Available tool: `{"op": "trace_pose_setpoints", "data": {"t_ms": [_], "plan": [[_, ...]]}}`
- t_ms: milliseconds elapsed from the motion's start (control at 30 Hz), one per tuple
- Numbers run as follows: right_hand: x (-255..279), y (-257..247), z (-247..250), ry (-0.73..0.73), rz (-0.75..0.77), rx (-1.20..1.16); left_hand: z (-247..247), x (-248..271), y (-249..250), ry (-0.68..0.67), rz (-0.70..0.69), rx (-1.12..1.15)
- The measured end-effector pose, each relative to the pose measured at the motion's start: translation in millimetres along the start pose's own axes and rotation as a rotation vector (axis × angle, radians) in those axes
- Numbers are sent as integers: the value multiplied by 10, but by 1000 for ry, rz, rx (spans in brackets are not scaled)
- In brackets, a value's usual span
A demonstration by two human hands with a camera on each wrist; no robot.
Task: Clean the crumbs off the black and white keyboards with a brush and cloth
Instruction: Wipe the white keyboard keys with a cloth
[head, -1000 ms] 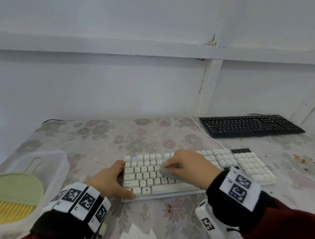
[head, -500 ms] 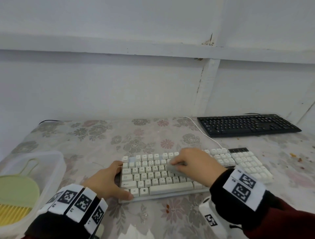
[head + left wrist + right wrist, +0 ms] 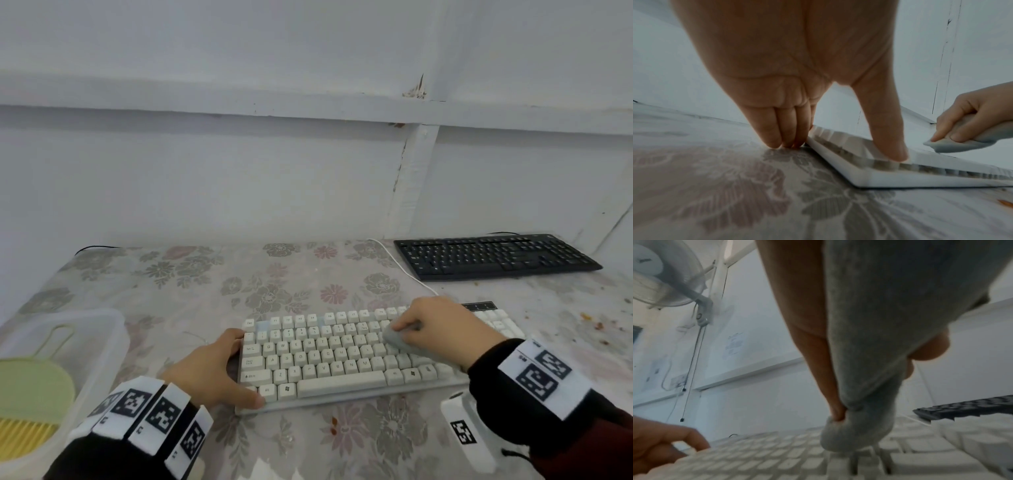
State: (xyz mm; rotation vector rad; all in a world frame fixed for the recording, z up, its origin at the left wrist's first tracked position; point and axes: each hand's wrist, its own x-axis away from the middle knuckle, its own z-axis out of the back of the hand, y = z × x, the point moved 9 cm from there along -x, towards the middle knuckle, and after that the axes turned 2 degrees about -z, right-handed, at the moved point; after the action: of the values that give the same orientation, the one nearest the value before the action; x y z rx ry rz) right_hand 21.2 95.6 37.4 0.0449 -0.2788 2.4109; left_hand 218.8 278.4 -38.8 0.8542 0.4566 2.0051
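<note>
The white keyboard (image 3: 325, 359) lies on the flowered table near me. My left hand (image 3: 226, 370) steadies its left end: straight fingers (image 3: 777, 138) press against the side edge and the thumb rests on the front corner. My right hand (image 3: 421, 329) grips a folded grey cloth (image 3: 397, 339) and presses it onto the keys right of the middle. In the right wrist view the cloth (image 3: 869, 353) hangs from the palm down to the keys. The black keyboard (image 3: 493, 255) sits at the back right, untouched.
A clear plastic box (image 3: 113, 329) at the left edge holds a green brush (image 3: 30, 394). Crumbs (image 3: 589, 320) are scattered on the table at the right. A white cable (image 3: 397, 263) runs back toward the wall. A fan (image 3: 659, 277) hangs on the wall.
My right hand has slid the cloth to the right across the white keyboard's keys. The left hand has stayed on the left end.
</note>
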Motion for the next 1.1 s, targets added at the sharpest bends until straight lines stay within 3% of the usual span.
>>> {"op": "trace_pose_setpoints", "data": {"t_ms": [200, 367, 600, 767, 867, 1100], "plan": [[48, -187, -166, 6, 159, 15, -3, -13, -12, 5, 4, 0], [93, 118, -143, 33, 92, 73, -9, -17, -12, -3, 8, -11], [161, 696, 71, 78, -127, 159, -9, -26, -22, -1, 7, 2], [113, 225, 111, 110, 55, -20, -4, -24, -21, 9, 10, -1], [47, 17, -91, 47, 129, 6, 2, -21, -11, 16, 2, -8], [46, 484, -116, -6, -51, 122, -3, -16, -13, 29, -10, 17]]}}
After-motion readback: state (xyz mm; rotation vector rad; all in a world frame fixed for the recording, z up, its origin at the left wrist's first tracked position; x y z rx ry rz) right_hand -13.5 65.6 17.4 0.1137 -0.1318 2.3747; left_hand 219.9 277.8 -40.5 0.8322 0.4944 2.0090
